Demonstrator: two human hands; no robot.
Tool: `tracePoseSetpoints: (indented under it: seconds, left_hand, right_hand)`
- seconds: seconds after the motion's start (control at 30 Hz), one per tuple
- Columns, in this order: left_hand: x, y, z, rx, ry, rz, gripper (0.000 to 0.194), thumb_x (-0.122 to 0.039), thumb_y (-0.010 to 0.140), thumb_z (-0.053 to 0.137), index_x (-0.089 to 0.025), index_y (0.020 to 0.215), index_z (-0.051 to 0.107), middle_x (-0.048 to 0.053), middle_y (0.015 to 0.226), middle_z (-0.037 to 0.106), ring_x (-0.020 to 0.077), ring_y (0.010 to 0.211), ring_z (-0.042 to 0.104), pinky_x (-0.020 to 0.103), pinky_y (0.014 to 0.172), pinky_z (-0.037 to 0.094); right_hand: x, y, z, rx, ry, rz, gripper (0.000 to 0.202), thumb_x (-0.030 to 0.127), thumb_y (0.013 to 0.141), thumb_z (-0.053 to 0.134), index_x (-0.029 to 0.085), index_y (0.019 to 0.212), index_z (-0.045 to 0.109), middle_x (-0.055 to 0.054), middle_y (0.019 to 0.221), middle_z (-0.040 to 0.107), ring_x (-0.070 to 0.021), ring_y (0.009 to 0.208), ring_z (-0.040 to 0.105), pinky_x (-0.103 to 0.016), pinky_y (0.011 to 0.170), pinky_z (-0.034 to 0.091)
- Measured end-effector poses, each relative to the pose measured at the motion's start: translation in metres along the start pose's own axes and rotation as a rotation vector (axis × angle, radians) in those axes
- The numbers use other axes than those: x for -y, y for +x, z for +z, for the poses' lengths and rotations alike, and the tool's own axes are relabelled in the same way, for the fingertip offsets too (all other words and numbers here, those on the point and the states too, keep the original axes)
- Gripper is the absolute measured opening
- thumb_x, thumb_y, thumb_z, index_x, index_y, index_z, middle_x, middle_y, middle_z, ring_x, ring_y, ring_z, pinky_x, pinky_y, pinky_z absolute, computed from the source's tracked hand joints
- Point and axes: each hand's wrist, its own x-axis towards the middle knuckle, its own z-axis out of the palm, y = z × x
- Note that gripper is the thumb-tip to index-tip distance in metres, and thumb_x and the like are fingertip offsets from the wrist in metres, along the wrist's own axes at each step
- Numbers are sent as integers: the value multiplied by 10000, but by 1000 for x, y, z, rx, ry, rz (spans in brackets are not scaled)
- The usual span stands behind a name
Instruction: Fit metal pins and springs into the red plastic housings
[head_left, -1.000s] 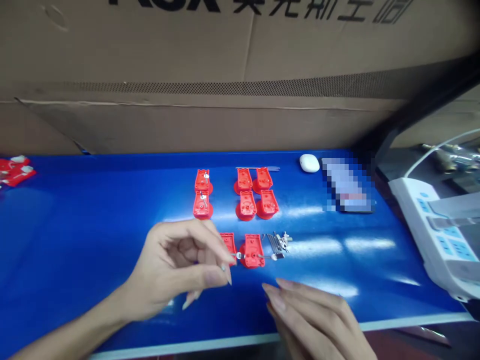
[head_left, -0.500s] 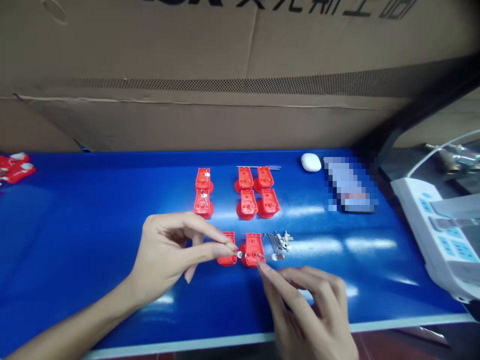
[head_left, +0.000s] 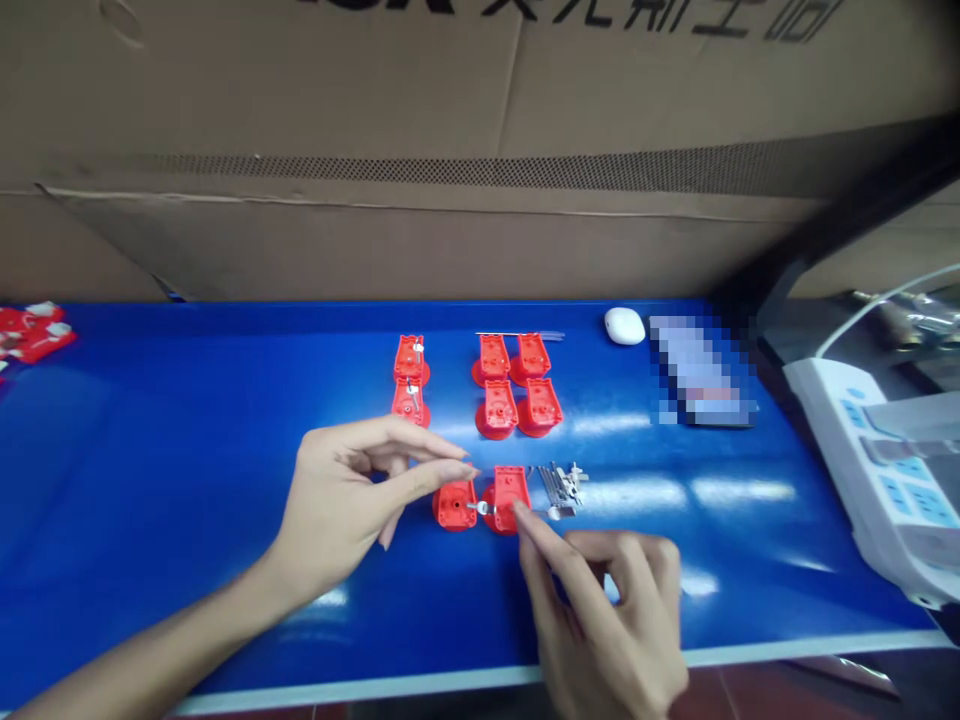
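My left hand [head_left: 375, 485] hovers over the left red plastic housing [head_left: 454, 508] of the front pair. Its thumb and index finger are slightly apart, with nothing visible between them. A small metal part with a white end [head_left: 482, 509] sits between the two front housings. My right hand [head_left: 592, 600] pinches with thumb and index finger at the right red housing [head_left: 510, 488]. A small metal piece [head_left: 560, 512] shows just beyond its index finger; the part between its fingertips is mostly hidden. Loose metal pins and small fittings [head_left: 559, 484] lie to the right of that housing.
Several more red housings [head_left: 498, 408] stand farther back; the left two [head_left: 410, 355] hold small white-and-metal parts. A thin rod, a white rounded case [head_left: 624, 326] and a blurred-out flat object [head_left: 697, 370] lie behind. A power strip [head_left: 877, 470] is right, cardboard [head_left: 450, 250] behind.
My left fingers have moved up off the small white-ended part and parted, leaving it between the housings. My right fingertips have shifted slightly up and left onto the right housing.
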Motion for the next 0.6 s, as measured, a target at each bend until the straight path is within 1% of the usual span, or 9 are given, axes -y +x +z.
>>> tracePoseSetpoints:
  seconds: [0.07,0.13,0.23,0.3,0.37,0.43,0.53,0.6]
  left_hand:
    - [0,0,0,-11,48,19,196,-352,868,946,-180,923,871,-3,566,739,69,348,482,209,389,352]
    - [1,0,-1,-12,122,59,167,-346,883,938,-196,925,876,-30,543,703,67,371,477,213,423,371]
    - [3,2,-6,33,244,107,166,-398,917,911,-232,915,891,-54,510,637,80,425,454,231,472,359]
    - [5,4,-11,88,322,122,191,-438,933,891,-248,917,901,-34,584,685,97,494,465,247,509,352]
    - [6,6,-15,151,382,123,200,-457,956,865,-264,932,910,-3,725,770,116,576,510,258,555,372]
    - [7,9,-19,206,411,116,204,-459,974,843,-272,948,918,19,817,812,136,633,564,263,585,399]
    - [6,11,-22,264,421,105,217,-454,974,831,-259,953,924,28,762,801,151,613,586,258,555,401]
    - [5,12,-22,289,411,103,211,-440,961,839,-249,944,926,22,706,780,143,564,555,251,521,382]
  right_hand:
    - [2,2,0,14,19,-13,420,14,924,815,241,1277,812,-23,816,609,-166,762,497,-304,680,424]
    - [2,4,-1,38,44,-34,407,1,920,808,210,1271,803,-25,818,613,-163,760,503,-306,696,430]
    - [1,2,-3,84,50,-72,392,35,931,808,181,1294,790,-36,831,628,-176,775,515,-316,702,434]
    - [-1,0,-4,112,36,-105,408,67,938,812,166,1332,776,-41,837,637,-183,777,510,-318,692,434]
    - [-4,-2,-5,127,20,-130,433,77,940,811,170,1360,762,-32,823,640,-180,763,506,-311,679,434]
    - [-7,-4,-5,140,1,-140,451,77,940,812,180,1375,752,-21,806,642,-175,752,513,-303,674,437]
    - [-10,-5,-6,173,-22,-159,432,87,949,814,169,1368,748,-20,788,640,-179,752,513,-313,694,453]
    - [-12,-5,-6,193,-20,-178,414,99,964,802,160,1369,742,-18,771,629,-187,747,500,-327,696,457]
